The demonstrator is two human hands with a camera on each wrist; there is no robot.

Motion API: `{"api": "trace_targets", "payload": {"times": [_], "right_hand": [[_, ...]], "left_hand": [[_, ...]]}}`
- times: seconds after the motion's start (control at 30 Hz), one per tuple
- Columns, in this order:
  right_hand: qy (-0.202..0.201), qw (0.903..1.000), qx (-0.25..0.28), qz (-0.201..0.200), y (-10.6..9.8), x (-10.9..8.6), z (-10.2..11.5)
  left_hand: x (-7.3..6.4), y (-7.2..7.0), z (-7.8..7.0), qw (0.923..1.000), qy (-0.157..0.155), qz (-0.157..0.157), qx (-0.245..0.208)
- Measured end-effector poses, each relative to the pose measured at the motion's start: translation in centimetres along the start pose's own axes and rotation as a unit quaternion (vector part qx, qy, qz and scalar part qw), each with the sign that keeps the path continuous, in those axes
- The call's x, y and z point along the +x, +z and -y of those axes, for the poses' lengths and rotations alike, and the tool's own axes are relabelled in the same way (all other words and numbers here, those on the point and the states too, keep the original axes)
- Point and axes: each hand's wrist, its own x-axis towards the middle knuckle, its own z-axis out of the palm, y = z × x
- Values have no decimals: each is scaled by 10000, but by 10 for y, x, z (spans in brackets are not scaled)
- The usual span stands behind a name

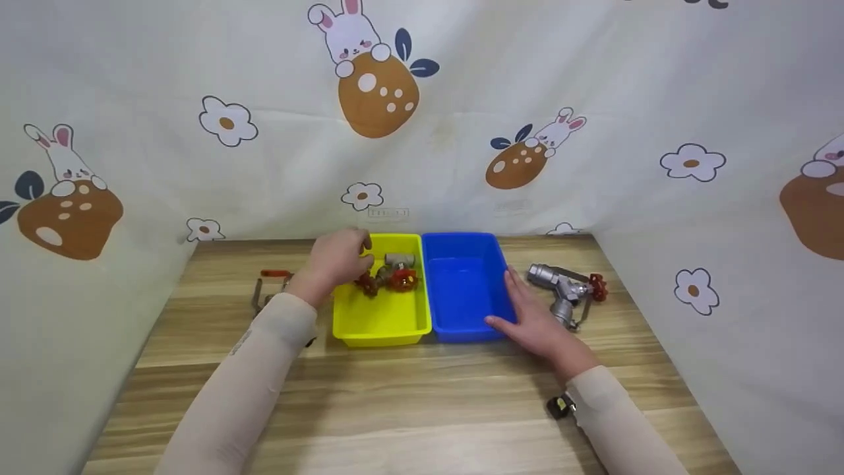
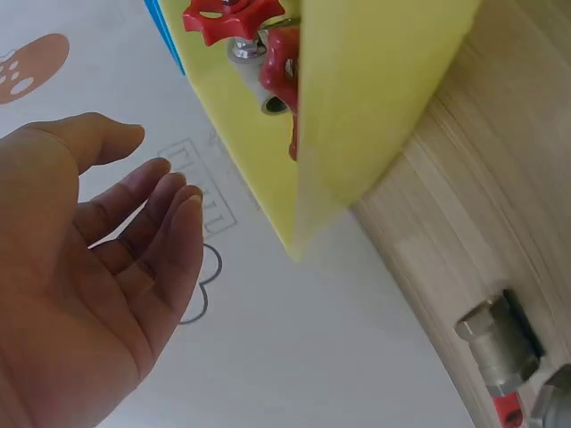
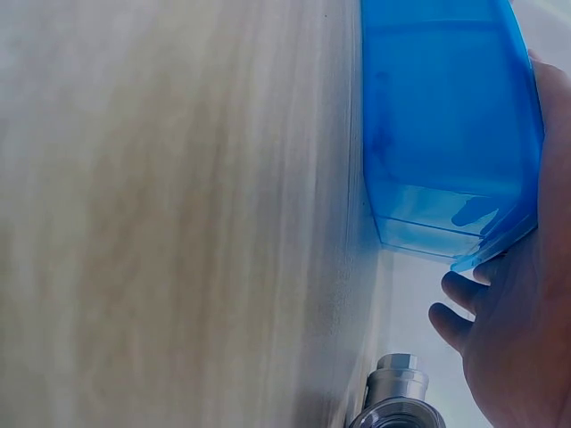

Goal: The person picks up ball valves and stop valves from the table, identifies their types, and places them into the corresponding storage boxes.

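My left hand (image 1: 339,256) hovers over the back left of a yellow bin (image 1: 382,323). In the left wrist view its fingers (image 2: 169,259) are loosely bent, with nothing between them and the thumb. Valves with red handwheels (image 1: 403,280) lie inside the yellow bin, partly hidden by that hand in the head view. A blue bin (image 1: 465,290) stands directly to the right, with nothing inside. My right hand (image 1: 534,323) rests against its right rim, thumb near the front corner and fingers along the outer side.
Right of the blue bin lies a metal valve assembly (image 1: 564,289) with a red handwheel. Left of the yellow bin, valves with a red lever (image 1: 275,273) are partly covered by the left arm. A patterned cloth (image 1: 448,152) rises behind the wooden table (image 1: 422,409).
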Motion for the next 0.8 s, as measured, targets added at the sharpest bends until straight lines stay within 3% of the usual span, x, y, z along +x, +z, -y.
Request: {"api": "trace_targets", "payload": {"times": [0.3,0.5,0.8], "right_hand": [[156,9998,-13,101,-1,-2,1],[151,9998,-28,85,0,-2,1],[164,9998,-19,91,0,-1,2]], "left_hand": [[-31,-1,23,9988,-56,-290,-392],[-47,-1,31,9971,-187,-238,-696],[-65,3,39,9949,-188,-470,-869]]}}
